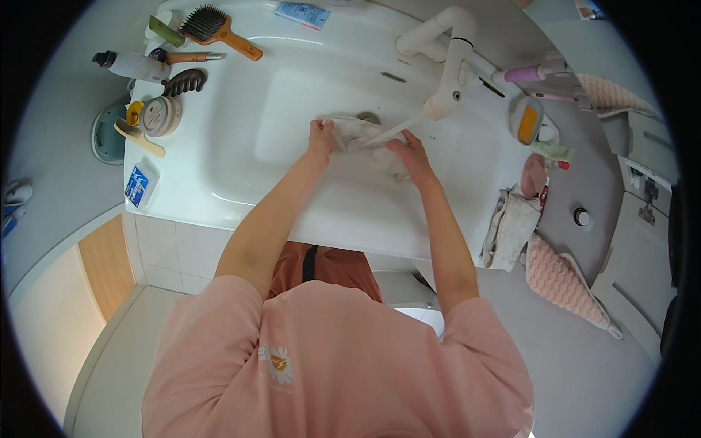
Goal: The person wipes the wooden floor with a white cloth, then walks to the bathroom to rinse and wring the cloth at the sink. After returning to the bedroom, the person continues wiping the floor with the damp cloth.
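A wet white cloth [356,133] is stretched between my two hands, low over the basin of a white washbasin [235,137]. My left hand [321,141] pinches its left end between thumb and fingers. At the right, my right hand [411,156] grips the cloth, and part of it hangs below the fingers. Water runs from the white faucet [449,82] onto the cloth's right part. Just behind the cloth, the round drain [368,117] is partly hidden by it.
On the left rim lie a paddle hairbrush [219,33], a dark comb [186,82], a spray bottle [137,65] and round jars [159,116]. A blue tube [302,14] lies at the back. On the right are a soap holder [527,121] and a folded cloth [510,227].
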`<act>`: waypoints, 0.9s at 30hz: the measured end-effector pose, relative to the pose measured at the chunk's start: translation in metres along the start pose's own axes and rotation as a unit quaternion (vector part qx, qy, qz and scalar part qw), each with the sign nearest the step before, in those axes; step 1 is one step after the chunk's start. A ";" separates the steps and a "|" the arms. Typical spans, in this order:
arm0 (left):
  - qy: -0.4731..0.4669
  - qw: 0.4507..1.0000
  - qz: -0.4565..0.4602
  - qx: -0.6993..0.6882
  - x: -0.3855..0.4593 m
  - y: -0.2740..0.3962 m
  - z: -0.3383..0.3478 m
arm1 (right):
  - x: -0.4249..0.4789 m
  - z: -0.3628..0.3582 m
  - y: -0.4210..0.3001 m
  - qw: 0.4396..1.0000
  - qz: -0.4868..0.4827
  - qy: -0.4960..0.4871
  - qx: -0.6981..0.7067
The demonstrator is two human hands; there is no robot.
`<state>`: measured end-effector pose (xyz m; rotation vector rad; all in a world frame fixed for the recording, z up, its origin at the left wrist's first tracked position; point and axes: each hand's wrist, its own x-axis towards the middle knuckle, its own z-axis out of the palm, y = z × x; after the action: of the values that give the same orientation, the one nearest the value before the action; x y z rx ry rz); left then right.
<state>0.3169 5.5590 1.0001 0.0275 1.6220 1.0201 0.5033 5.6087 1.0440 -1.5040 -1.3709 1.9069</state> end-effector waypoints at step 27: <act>-0.104 0.994 -0.004 0.033 -0.046 0.031 0.026 | 0.020 0.020 -0.008 0.966 -0.016 0.260 0.000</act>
<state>0.3390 5.5696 1.0566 0.1674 1.4639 0.9251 0.4761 5.6188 1.0391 -1.7990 -1.1380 1.3484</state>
